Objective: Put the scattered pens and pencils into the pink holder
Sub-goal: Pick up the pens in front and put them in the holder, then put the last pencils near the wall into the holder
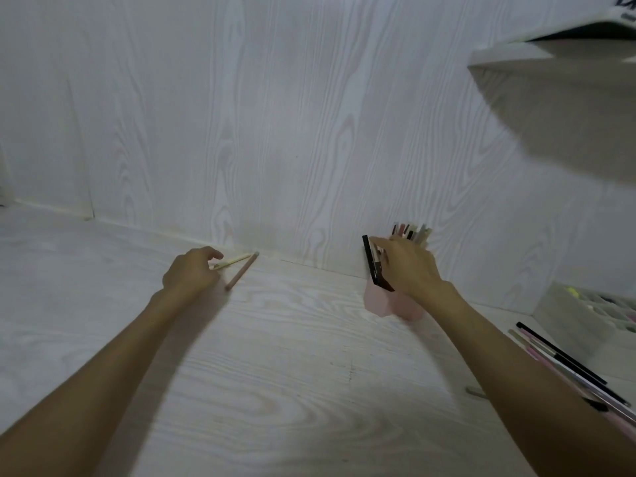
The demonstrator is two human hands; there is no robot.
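The pink holder [378, 302] stands on the white desk by the back wall, with several pens sticking out of its top. My right hand [407, 266] is over the holder, its fingers curled round a black pen [372, 261] and other pens whose lower ends are in the holder. My left hand [192, 270] rests on the desk to the left, fingers curled at a pale yellow pen [234, 261]. A pink pencil [242, 271] lies slanted just right of that hand, touching the yellow pen's far end.
Several pens and pencils [564, 364] lie in a row on the desk at the right, partly behind my right forearm. A white organiser box [557, 311] stands at the far right. A white shelf [557, 74] juts out overhead at the upper right.
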